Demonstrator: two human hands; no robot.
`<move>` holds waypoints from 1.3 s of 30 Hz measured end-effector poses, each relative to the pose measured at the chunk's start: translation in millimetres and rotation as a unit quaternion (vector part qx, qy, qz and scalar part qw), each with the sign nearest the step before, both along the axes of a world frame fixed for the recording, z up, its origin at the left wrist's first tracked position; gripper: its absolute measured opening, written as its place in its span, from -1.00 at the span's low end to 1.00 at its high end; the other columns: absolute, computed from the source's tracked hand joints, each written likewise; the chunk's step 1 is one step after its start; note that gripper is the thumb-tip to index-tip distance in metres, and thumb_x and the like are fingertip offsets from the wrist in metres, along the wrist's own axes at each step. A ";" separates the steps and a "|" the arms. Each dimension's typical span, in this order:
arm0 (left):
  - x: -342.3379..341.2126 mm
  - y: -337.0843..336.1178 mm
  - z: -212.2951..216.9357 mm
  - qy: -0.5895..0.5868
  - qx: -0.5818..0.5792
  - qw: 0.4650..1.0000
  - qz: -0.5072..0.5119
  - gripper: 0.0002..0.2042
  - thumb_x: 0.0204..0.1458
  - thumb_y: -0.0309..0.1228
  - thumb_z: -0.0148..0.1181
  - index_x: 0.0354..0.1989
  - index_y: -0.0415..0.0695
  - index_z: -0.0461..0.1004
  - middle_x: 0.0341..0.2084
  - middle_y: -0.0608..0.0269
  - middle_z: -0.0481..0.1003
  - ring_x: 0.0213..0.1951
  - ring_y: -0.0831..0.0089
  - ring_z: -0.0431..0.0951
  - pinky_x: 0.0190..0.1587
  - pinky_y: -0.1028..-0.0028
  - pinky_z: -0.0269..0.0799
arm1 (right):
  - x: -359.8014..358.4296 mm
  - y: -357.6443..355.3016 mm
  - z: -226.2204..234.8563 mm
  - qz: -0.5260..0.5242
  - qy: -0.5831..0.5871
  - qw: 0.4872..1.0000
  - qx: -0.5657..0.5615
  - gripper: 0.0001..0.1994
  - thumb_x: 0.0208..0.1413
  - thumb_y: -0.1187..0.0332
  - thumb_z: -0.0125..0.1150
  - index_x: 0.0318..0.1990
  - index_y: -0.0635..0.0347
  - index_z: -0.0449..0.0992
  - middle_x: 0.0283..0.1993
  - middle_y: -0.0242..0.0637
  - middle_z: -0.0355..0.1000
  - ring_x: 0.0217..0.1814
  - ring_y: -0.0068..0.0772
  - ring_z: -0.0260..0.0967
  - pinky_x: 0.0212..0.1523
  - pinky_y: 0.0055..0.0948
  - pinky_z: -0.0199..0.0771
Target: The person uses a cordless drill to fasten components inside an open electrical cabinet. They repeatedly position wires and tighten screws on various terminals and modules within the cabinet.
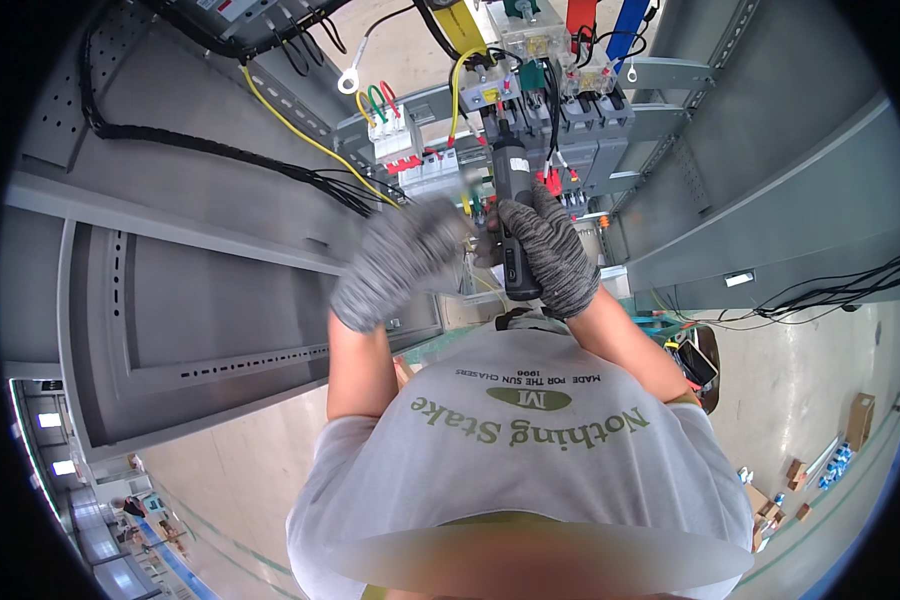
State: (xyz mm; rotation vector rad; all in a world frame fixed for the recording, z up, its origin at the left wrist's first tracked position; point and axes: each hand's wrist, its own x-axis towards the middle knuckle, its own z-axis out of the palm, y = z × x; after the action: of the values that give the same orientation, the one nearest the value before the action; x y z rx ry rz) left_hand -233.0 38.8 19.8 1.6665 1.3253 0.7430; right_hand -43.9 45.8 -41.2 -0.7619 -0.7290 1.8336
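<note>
My right hand (552, 250), in a grey striped knit glove, is wrapped round a black cordless screwdriver (513, 180). The tool stands lengthwise, its tip up at a grey breaker (485, 92) in the cabinet; whether it touches a screw I cannot tell. My left hand (402, 262), in a matching glove, is beside the screwdriver's lower half and smeared by motion, so its fingers cannot be read. Beyond it sits a row of small white breakers (430, 172). A white breaker with red tabs (397, 138) has yellow, green and red wires in its top.
Grey cabinet walls (780, 190) rise on both sides, with a framed door panel (220, 290) at left. Yellow, red and blue busbars (625, 28) stand at the far end. A black cable bundle (210, 145) runs along the left; loose black wires (820, 295) hang at right.
</note>
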 end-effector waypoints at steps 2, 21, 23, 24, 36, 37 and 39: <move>-5.5 27.3 3.4 -0.045 0.065 0.990 0.117 -0.78 0.07 -0.32 0.27 -0.24 -0.21 0.49 -0.59 0.35 0.42 -0.49 0.61 0.42 -0.43 0.56 0.34 | 2.5 5.5 -8.6 0.026 -0.003 1.000 0.001 -0.70 0.17 0.32 0.15 0.00 0.16 0.30 -0.33 -0.34 0.40 -0.48 -0.43 0.40 -0.53 -0.42 0.49; 90.2 -84.6 -238.6 -0.224 -0.168 0.885 -0.372 -0.63 0.23 -0.37 -0.14 0.21 -0.01 0.35 0.16 0.13 0.36 0.22 0.22 0.33 0.24 0.27 0.21 | 101.5 -27.8 -47.6 0.027 0.014 0.999 0.043 -0.46 0.17 0.32 0.11 0.24 0.39 0.15 -0.37 -0.28 0.31 -0.63 -0.52 0.29 -0.69 -0.58 0.34; 104.7 -101.4 -257.7 -0.182 -0.038 0.907 -0.378 -0.60 0.21 -0.32 -0.10 0.23 -0.01 0.32 0.17 0.14 0.35 0.23 0.21 0.32 0.25 0.27 0.20 | 105.9 -36.5 -45.7 0.035 -0.021 0.999 0.006 -0.41 0.13 0.31 0.17 0.26 0.40 0.13 -0.36 -0.30 0.30 -0.65 -0.54 0.28 -0.71 -0.58 0.32; 116.8 -113.7 -278.4 -0.201 -0.014 0.908 -0.368 -0.58 0.20 -0.29 -0.08 0.24 -0.01 0.30 0.18 0.14 0.34 0.21 0.18 0.32 0.25 0.26 0.20 | 109.0 -37.2 -53.3 0.061 -0.017 0.998 0.019 -0.36 0.09 0.29 0.24 0.26 0.39 0.14 -0.37 -0.31 0.29 -0.66 -0.54 0.28 -0.73 -0.58 0.31; 162.8 -238.2 -287.0 -0.213 -0.046 0.960 -0.175 -0.63 0.29 -0.43 -0.25 0.21 -0.23 0.30 0.20 0.04 0.32 0.26 0.28 0.29 0.34 0.37 0.12 | 97.3 -82.9 -87.1 0.242 -0.081 0.966 -0.035 -0.39 -0.01 0.32 0.28 0.18 0.40 0.22 -0.39 -0.32 0.29 -0.62 -0.57 0.27 -0.69 -0.61 0.33; 161.7 -244.3 -283.6 -0.175 -0.017 0.968 -0.181 -0.62 0.30 -0.43 -0.27 0.23 -0.21 0.30 0.20 0.05 0.31 0.27 0.28 0.27 0.34 0.37 0.13 | 92.9 -87.0 -88.3 0.255 -0.093 0.962 -0.029 -0.39 -0.02 0.33 0.28 0.18 0.40 0.23 -0.39 -0.32 0.29 -0.62 -0.56 0.28 -0.68 -0.61 0.33; 162.0 -259.7 -295.3 -0.230 -0.051 0.958 -0.166 -0.62 0.30 -0.42 -0.29 0.24 -0.20 0.29 0.21 0.08 0.31 0.28 0.27 0.27 0.34 0.37 0.13 | 88.0 -96.3 -91.9 0.280 -0.104 0.954 -0.023 -0.38 -0.04 0.33 0.28 0.17 0.41 0.23 -0.38 -0.33 0.31 -0.60 -0.55 0.30 -0.64 -0.60 0.35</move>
State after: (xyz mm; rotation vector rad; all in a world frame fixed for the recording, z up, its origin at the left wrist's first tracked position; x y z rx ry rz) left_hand -71.1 -221.0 -275.5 1.4669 0.7240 0.7826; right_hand 44.1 -50.4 -133.1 -0.8445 -1.1282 2.3044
